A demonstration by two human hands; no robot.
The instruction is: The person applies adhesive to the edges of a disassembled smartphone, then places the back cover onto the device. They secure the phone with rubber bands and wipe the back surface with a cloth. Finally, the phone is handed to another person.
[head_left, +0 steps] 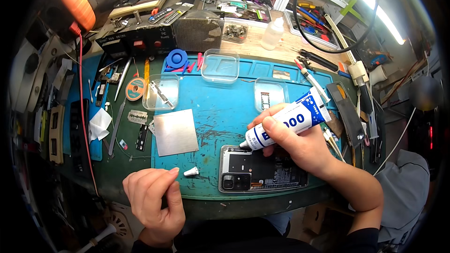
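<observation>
My right hand [296, 138] grips a white and blue tube of glue [300, 115], tilted with its nozzle down at the left. The nozzle tip is at the upper left edge of a smartphone [276, 173] with its back off; I cannot tell whether it touches. Battery, inner cover and camera block show in the phone, which lies flat on the blue mat. My left hand [157, 201] hovers at the mat's near edge, fingers loosely curled, thumb apart, nothing between them. Just beyond its fingertips lies a small white tube cap [191, 172].
A square metal plate [176, 132] lies left of the phone. Clear plastic boxes [220, 65] stand farther back, near a solder wick spool [136, 89]. Syringes [313, 80], swabs [333, 143] and a dark phone back [346, 112] crowd the right. A black device [136, 40] stands behind.
</observation>
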